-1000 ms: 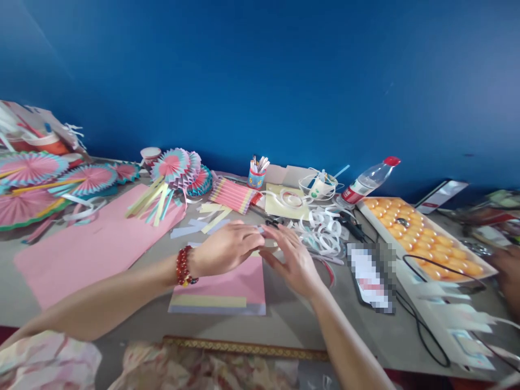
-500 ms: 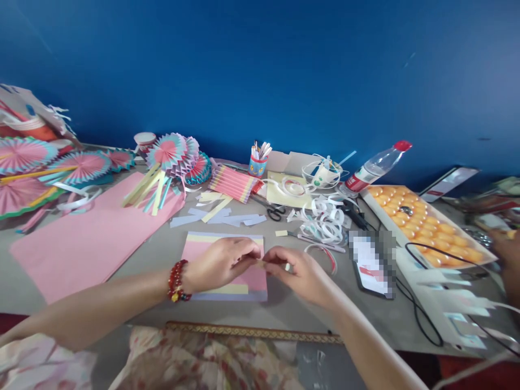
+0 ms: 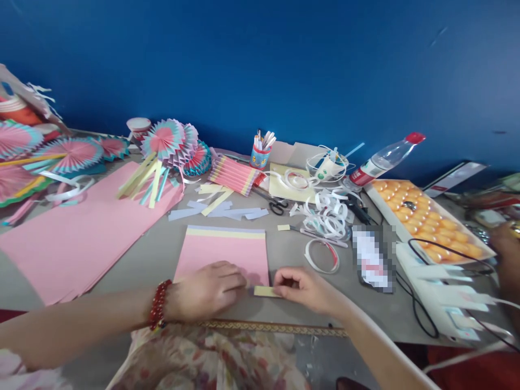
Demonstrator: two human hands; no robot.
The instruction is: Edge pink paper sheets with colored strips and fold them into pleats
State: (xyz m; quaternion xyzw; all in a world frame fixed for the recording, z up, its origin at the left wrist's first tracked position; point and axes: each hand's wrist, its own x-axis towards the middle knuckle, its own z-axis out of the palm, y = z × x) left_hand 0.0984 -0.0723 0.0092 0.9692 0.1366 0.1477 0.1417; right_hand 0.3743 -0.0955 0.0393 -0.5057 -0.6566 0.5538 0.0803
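Fingers point(image 3: 285, 283) of right hand point(image 3: 309, 292) pinch yellow strip point(image 3: 265, 291) at near corner of pink sheet point(image 3: 227, 252), left hand point(image 3: 207, 288) flat on it; I'd keep strip square to sheet edge.

The flat dark phone point(image 3: 370, 259) is pixelated; the pink pleated paper fans point(image 3: 16, 162) are cut by the left edge; the small yellow paper strip point(image 3: 263, 291) is half hidden by the right hand point(image 3: 309, 290).
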